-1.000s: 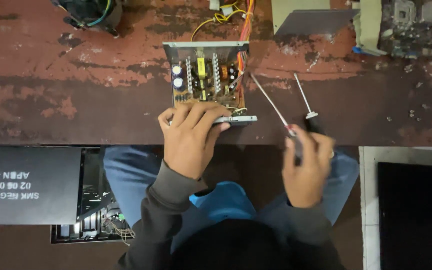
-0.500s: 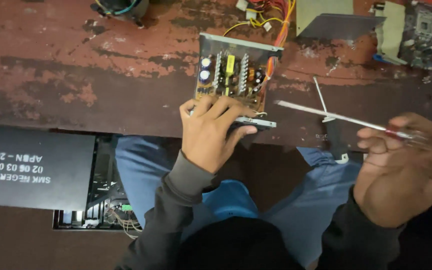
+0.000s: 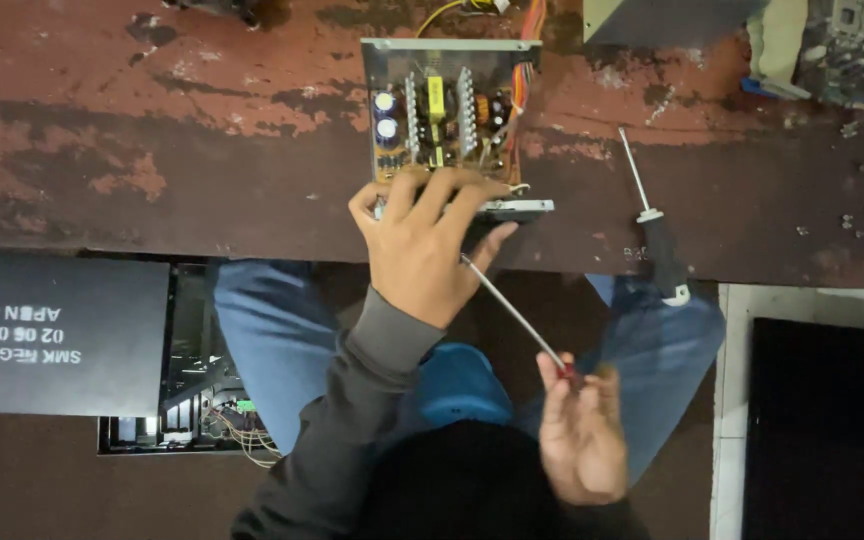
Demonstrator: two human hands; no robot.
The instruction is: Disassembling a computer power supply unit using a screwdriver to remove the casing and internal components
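Observation:
My left hand (image 3: 424,240) grips the near edge of an opened power supply unit (image 3: 449,110), a metal case with a circuit board, capacitors, heat sinks and coloured wires, standing on the worn reddish-brown table (image 3: 202,150). My right hand (image 3: 580,435) is low over my lap and holds a long screwdriver (image 3: 512,312) by its red handle. Its shaft slants up and left, and the tip reaches the underside of the unit's front edge by my left thumb. A second screwdriver (image 3: 652,225) with a black handle lies on the table to the right, handle over the table's edge.
A dark panel with white lettering (image 3: 52,330) and an open computer case (image 3: 192,390) sit at lower left. Metal casing (image 3: 672,20) and circuit parts (image 3: 852,45) lie at the table's far right. A black slab (image 3: 832,430) stands at lower right.
My right hand has dropped from the right side down to my lap, swinging the held screwdriver so its tip points up at the unit's front edge. My left hand stays on the unit.

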